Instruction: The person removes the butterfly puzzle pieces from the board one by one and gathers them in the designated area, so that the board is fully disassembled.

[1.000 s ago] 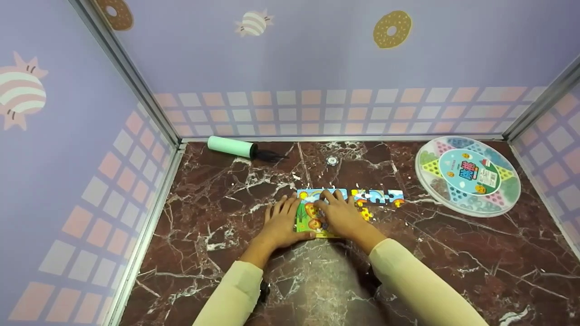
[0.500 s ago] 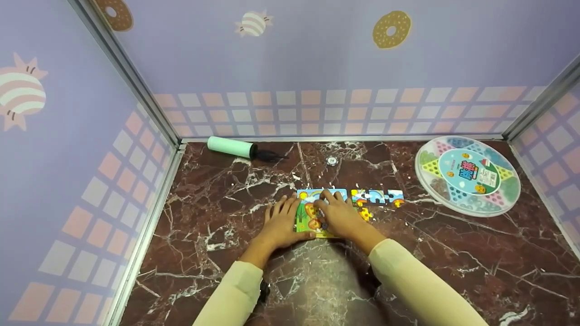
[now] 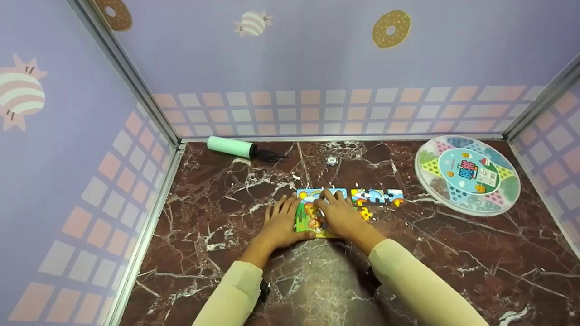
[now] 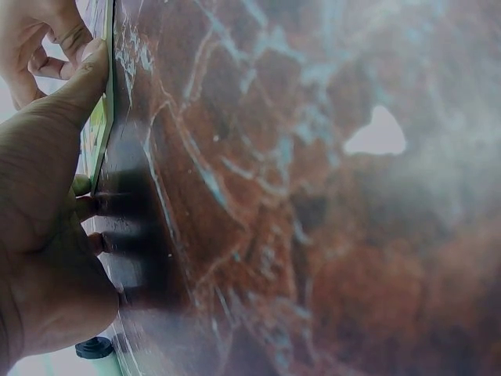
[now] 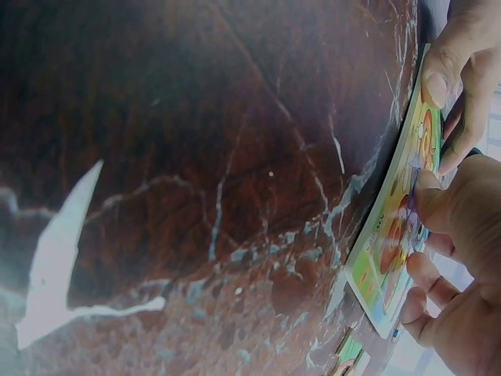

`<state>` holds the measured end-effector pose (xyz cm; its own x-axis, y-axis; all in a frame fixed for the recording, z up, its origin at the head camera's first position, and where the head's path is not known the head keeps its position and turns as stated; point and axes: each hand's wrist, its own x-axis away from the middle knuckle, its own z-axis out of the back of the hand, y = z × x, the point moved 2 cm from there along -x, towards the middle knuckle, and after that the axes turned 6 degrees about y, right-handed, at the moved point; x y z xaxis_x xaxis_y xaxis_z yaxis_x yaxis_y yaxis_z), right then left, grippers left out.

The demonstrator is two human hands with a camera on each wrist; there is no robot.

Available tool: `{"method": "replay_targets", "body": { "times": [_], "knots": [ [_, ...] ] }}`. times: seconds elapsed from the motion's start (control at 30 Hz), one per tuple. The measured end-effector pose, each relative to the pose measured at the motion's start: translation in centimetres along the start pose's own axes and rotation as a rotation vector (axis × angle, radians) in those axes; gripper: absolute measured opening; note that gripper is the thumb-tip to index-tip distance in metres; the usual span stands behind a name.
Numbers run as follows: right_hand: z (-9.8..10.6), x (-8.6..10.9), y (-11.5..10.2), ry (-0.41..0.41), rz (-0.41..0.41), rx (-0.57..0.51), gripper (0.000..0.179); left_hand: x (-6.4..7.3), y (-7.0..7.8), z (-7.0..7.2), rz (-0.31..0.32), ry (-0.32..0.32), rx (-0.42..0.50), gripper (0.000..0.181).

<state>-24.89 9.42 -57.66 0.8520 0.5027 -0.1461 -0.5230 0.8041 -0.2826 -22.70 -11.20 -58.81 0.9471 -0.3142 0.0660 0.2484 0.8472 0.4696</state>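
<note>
A small colourful puzzle board (image 3: 302, 222) lies on the marble-patterned table, with a sun and rainbow along its far edge. My left hand (image 3: 280, 225) rests at its left side, fingers spread along that edge. In the left wrist view the left thumb (image 4: 90, 74) presses on the board's rim. My right hand (image 3: 340, 216) bends over the board's right half and hides much of it. From the right wrist view, the right thumb and fingers pinch a bluish-purple puzzle piece (image 5: 412, 202) at the board's surface, mostly covered by the hand.
Several loose puzzle pieces (image 3: 375, 196) line up right of the board, one yellow piece (image 3: 365, 213) nearer the right hand. Behind lie a mint-green hand pump (image 3: 230, 147) and a round chip (image 3: 331, 160). A round game case (image 3: 469, 176) stands at the back right, near patterned walls.
Both hands keep their places on the board. The fingers of the right hand shift only very slightly, and the loose pieces stay where they were.
</note>
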Motion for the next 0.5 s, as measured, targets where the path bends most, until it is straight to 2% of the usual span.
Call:
{"method": "replay_targets", "body": {
  "times": [0.23,0.5],
  "knots": [
    [0.05,0.05,-0.05,-0.012,-0.002,0.007,0.041,-0.11,-0.07,-0.12,-0.009,0.004,-0.005,0.115],
    [0.03,0.05,-0.07,-0.028,-0.005,0.001,0.04,-0.05,-0.19,-0.21,-0.02,0.019,0.034,0.115]
  ]
}}
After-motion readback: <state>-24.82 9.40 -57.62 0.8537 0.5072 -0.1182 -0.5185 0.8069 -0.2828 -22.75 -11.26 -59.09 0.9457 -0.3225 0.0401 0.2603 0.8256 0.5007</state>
